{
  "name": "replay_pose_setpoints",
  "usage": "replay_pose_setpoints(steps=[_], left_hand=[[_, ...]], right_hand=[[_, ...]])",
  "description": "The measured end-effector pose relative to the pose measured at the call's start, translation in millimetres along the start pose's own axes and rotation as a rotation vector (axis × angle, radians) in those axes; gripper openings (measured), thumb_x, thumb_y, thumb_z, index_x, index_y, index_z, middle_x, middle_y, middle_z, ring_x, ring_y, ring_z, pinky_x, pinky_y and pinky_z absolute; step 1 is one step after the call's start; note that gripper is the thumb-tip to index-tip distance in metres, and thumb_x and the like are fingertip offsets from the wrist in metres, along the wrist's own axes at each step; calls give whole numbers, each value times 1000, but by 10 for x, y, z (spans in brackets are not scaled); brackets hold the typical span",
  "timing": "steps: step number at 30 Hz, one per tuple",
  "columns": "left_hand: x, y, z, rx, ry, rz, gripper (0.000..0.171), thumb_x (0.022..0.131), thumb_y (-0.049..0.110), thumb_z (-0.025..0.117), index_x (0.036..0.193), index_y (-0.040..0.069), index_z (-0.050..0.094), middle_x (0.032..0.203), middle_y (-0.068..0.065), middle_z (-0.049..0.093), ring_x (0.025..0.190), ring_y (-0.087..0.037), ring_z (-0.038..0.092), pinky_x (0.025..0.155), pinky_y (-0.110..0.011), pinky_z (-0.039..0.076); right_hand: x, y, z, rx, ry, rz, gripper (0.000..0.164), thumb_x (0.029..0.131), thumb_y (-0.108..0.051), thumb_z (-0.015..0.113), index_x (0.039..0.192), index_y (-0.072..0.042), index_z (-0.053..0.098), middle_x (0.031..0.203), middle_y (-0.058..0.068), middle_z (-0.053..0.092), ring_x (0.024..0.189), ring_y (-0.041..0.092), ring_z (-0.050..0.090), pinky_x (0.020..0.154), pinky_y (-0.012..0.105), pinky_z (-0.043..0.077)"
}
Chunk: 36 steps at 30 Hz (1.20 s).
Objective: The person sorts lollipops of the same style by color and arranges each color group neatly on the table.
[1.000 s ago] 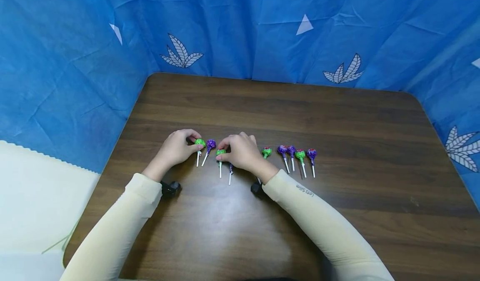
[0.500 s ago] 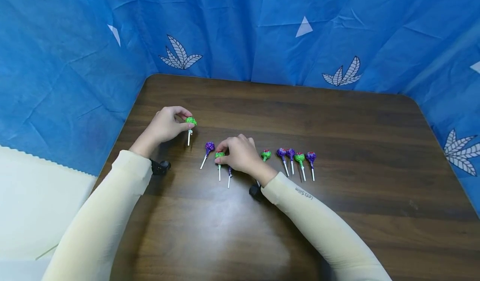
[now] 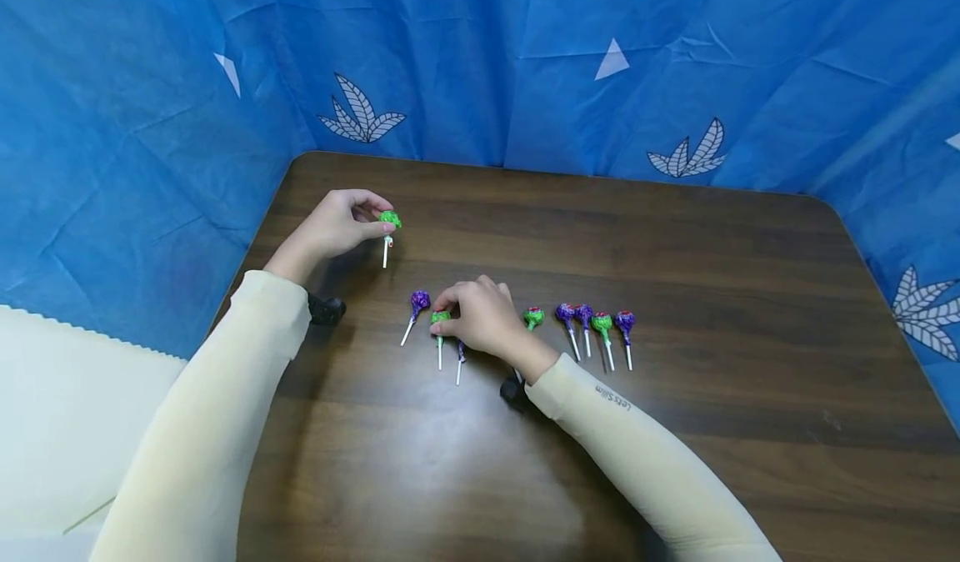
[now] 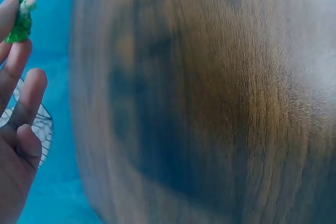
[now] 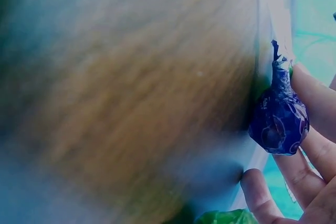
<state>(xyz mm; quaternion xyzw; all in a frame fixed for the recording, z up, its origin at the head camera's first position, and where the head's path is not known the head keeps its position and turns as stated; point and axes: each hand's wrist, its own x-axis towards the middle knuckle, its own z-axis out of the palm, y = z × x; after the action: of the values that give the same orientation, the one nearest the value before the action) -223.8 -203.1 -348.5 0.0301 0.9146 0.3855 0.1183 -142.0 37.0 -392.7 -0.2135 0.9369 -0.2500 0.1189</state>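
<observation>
My left hand point(image 3: 339, 225) pinches a green-wrapped lollipop point(image 3: 389, 219) by its head, over the table's far left part, its white stick pointing toward me. In the left wrist view that lollipop point(image 4: 20, 29) sits between thumb and fingertip while the other fingers spread loosely. At the middle, my right hand point(image 3: 483, 316) pinches the head of another green lollipop point(image 3: 440, 318) low over the wood. A purple lollipop point(image 5: 278, 124) lies under that palm; from above mostly its stick shows. One more purple lollipop point(image 3: 420, 300) rests just left of the right hand's fingertips.
Right of the right hand lie a green lollipop point(image 3: 533, 318), partly covered by the wrist, and a row of purple and green lollipops point(image 3: 602, 323). Blue patterned cloth point(image 3: 465, 62) encloses the back and sides of the wooden table point(image 3: 712, 295).
My left hand has lifted its green lollipop from beside the purple one and carried it away from me toward the table's far left. My right hand has kept its place and hold.
</observation>
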Motion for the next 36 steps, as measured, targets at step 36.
replay_pose_setpoints(steps=[36], left_hand=[[413, -432, 274, -51, -26, -70, 34, 93, 27, 71, 119, 7, 66, 111, -13, 57, 102, -28, 47, 91, -39, 38]], right_hand=[[41, 16, 14, -23, -3, -10, 26, 81, -41, 80, 102, -26, 77, 97, -12, 73, 89, 14, 52, 82, 38, 36]])
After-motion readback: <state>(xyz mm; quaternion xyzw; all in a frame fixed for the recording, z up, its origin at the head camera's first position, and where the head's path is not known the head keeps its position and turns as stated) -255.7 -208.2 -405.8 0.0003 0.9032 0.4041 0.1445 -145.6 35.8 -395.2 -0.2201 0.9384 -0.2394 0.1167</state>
